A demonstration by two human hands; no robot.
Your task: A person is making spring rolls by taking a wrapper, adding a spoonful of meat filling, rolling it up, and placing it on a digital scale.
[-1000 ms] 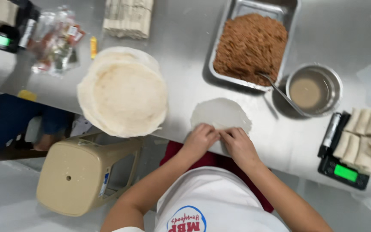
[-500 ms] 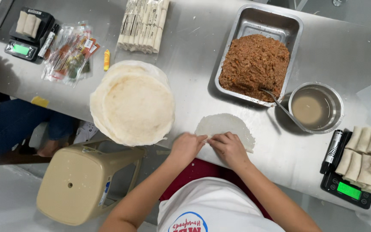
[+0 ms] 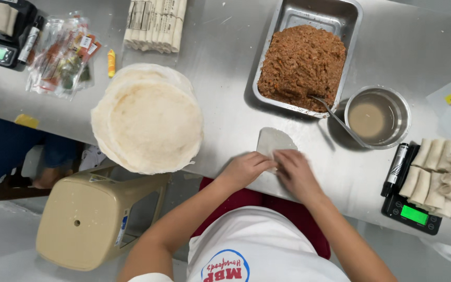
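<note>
**rollwatcher:** Compared with a second ago, way less of the wrapper (image 3: 273, 142) shows. It was a full pale round on the steel table (image 3: 220, 57), now only a small flap pokes out past the fingers, so it looks folded over and mostly rolled.

Left to right: a tan plastic stool (image 3: 87, 219) below the table edge, a stack of round wrappers (image 3: 147, 117), then the left hand (image 3: 246, 169) and right hand (image 3: 294, 172) side by side, both curled narrow and pressing down on the roll, which sits right at the near edge of the table. Past them, a metal tray of brown filling (image 3: 301, 65), a spoon (image 3: 340, 121), a small metal bowl of cloudy liquid (image 3: 377, 116), and finished rolls (image 3: 439, 175) piled on a scale (image 3: 411, 214).

**steelbench:** What could go wrong, you reckon?

**rollwatcher:** My guess: that wrapper looks thin, so uneven pressure could tear it or squeeze filling out the ends. It's also so close to the edge that a slip toward the body could drop it.

**steelbench:** Can you see the filling inside?

**rollwatcher:** Nope, the fingers cover the roll itself, so I can't tell how tight it is or whether the ends are tucked. Another scale at top left is cut off by the frame.
</note>
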